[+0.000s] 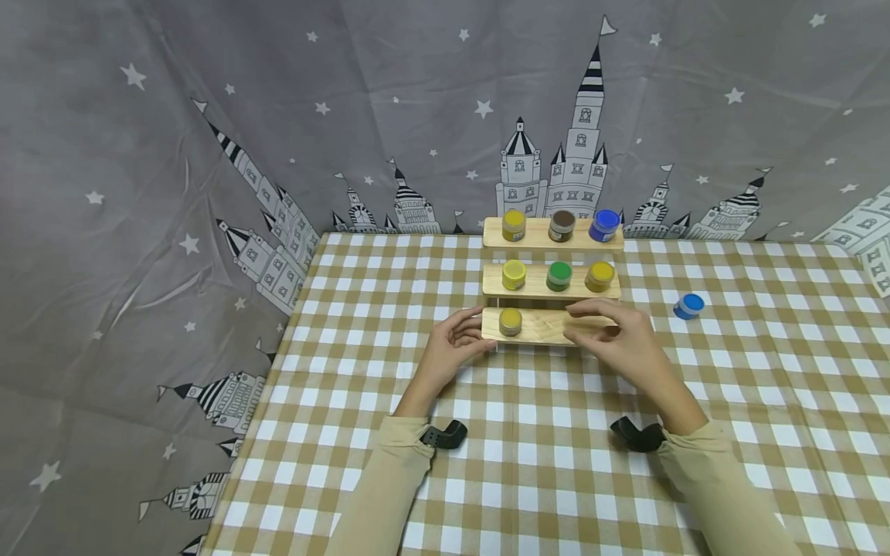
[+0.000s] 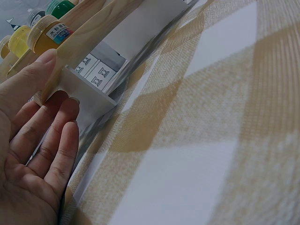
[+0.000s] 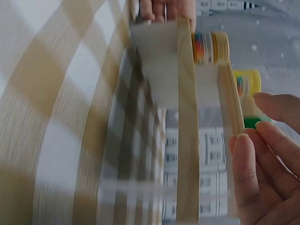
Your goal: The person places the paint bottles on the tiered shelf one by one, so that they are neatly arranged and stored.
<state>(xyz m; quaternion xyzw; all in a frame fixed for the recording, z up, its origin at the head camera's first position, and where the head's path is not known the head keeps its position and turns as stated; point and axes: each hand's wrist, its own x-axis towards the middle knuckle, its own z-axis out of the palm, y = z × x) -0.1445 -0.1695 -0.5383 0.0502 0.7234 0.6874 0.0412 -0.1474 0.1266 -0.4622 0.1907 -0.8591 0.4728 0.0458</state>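
Observation:
A three-tier wooden display rack (image 1: 538, 332) holds small paint jars. My left hand (image 1: 450, 349) grips the left end of its lowest shelf, thumb at the front corner, fingers by the end and underside in the left wrist view. Beside it on that shelf stands a dark yellow paint jar (image 1: 511, 322). Over the shelf's right part, my right hand (image 1: 617, 333) has its thumb and fingers apart, with nothing visible between them. The middle tier carries a yellow jar (image 1: 514, 275), a green jar (image 1: 559, 276) and another dark yellow jar (image 1: 599, 277).
Yellow (image 1: 514, 225), brown (image 1: 562, 226) and dark blue (image 1: 605, 225) jars stand on the top tier. A lighter blue jar (image 1: 689, 306) sits apart on the checked tablecloth (image 1: 556, 494), right of the rack. Behind hangs a grey castle-print curtain (image 1: 417, 93).

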